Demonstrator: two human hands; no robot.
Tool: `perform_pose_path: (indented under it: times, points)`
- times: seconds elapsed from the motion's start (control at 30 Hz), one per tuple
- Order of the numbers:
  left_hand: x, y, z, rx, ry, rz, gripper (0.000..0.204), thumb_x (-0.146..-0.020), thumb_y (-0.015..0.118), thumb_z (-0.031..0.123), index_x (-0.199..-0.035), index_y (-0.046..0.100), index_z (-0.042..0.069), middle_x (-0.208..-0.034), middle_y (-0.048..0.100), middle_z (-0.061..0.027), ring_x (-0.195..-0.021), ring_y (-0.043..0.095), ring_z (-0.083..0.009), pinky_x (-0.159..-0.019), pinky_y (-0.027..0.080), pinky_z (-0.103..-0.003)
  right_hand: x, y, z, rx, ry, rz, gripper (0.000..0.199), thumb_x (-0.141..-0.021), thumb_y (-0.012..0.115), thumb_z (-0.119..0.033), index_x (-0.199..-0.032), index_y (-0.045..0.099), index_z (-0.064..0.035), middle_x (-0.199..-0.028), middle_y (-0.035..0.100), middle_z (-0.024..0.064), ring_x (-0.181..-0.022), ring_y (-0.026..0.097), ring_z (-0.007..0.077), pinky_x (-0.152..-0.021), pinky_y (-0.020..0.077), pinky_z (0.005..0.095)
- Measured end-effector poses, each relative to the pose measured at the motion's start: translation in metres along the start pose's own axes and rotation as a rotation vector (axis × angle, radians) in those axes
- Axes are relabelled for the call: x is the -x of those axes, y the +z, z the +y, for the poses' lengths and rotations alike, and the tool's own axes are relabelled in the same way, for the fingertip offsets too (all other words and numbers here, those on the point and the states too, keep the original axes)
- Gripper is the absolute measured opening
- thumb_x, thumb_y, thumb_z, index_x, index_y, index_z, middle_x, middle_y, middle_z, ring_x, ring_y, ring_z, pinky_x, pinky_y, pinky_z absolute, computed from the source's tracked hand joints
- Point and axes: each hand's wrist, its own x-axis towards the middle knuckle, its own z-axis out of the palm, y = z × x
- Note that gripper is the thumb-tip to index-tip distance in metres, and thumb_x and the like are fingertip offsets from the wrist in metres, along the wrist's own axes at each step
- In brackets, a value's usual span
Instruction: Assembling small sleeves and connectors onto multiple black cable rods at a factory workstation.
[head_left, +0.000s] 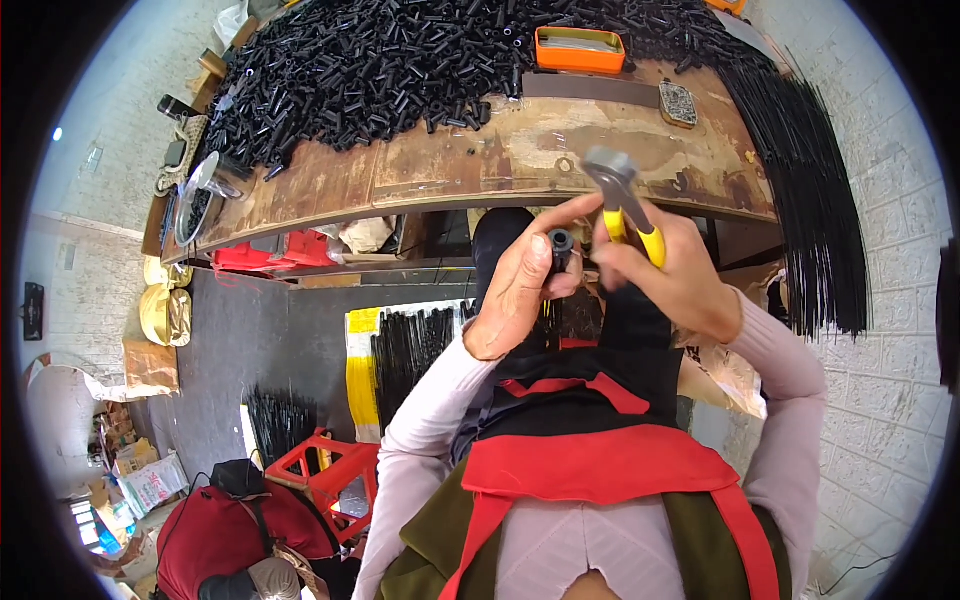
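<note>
My left hand (512,297) is closed around a short black tube (562,243), its round open end facing up. Just to the right, my right hand (672,268) grips a hammer (618,178) with a grey metal head and yellow on its handle. The hammer head is raised over the front edge of the wooden bench (440,170), a little above and right of the tube. Both hands are in front of that edge, above my lap. Fingers cover much of the tube and the lower handle.
Loose black tubes (380,75) heap across the bench's back. An orange tray (580,50) and a small tin (678,104) stand at right. Long black rods (815,200) hang off the right end. Another rod bundle (420,345) and a red stool (335,480) are at lower left.
</note>
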Motion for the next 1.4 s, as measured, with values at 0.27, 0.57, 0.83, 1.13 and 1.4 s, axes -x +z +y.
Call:
perform_pose_path:
  times: [0.27,0.57,0.83,1.13,1.4]
  points:
    - [-0.004,0.022,0.005,-0.181,0.014,0.028,0.060,-0.104,0.030,0.052,-0.109,0.053,-0.003,-0.067,0.039,0.0021,-0.060,0.032,-0.0065,-0.055,0.026,-0.023,0.057,-0.025,-0.015,0.275,0.245,-0.188,0.014,-0.097,0.055,-0.013,-0.106,0.054,-0.0014,-0.059,0.056,0.0022,-0.046,0.051,0.0095,-0.046,0.0401,0.0262]
    - [-0.006,0.007,0.006,-0.083,-0.047,-0.073,0.052,-0.105,0.030,0.048,-0.104,0.052,0.000,-0.076,0.040,0.0018,-0.066,0.032,-0.0067,-0.060,0.028,-0.022,0.051,-0.029,-0.006,0.134,0.150,-0.289,0.042,-0.100,0.051,-0.023,-0.139,0.046,-0.0069,-0.085,0.065,0.0092,-0.075,0.064,0.0167,-0.071,0.0478,0.0276]
    - [-0.003,0.007,0.003,-0.078,-0.031,-0.077,0.049,-0.105,0.032,0.046,-0.103,0.050,0.001,-0.078,0.040,0.0016,-0.066,0.031,-0.0064,-0.060,0.027,-0.022,0.037,-0.040,-0.047,0.078,0.449,-0.424,0.040,-0.102,0.049,-0.029,-0.132,0.048,-0.0027,-0.077,0.060,0.0054,-0.063,0.060,0.0125,-0.060,0.0476,0.0270]
    - [0.008,-0.003,0.005,-0.105,-0.054,-0.083,0.054,-0.104,0.031,0.051,-0.102,0.052,0.001,-0.076,0.045,0.0025,-0.066,0.033,-0.0052,-0.060,0.027,-0.020,0.036,-0.028,-0.026,-0.696,0.776,-0.689,0.032,-0.104,0.043,-0.028,-0.118,0.049,0.0003,-0.074,0.055,0.0081,-0.058,0.056,0.0159,-0.052,0.0476,0.0290]
    - [-0.002,0.003,0.010,-0.111,-0.074,-0.124,0.065,-0.098,0.036,0.061,-0.102,0.051,-0.001,-0.071,0.044,0.0007,-0.063,0.034,-0.0062,-0.059,0.027,-0.023,0.045,-0.039,-0.058,0.101,0.526,-0.468,0.042,-0.100,0.052,-0.026,-0.138,0.046,-0.0081,-0.074,0.054,0.0022,-0.063,0.053,0.0104,-0.057,0.0441,0.0278]
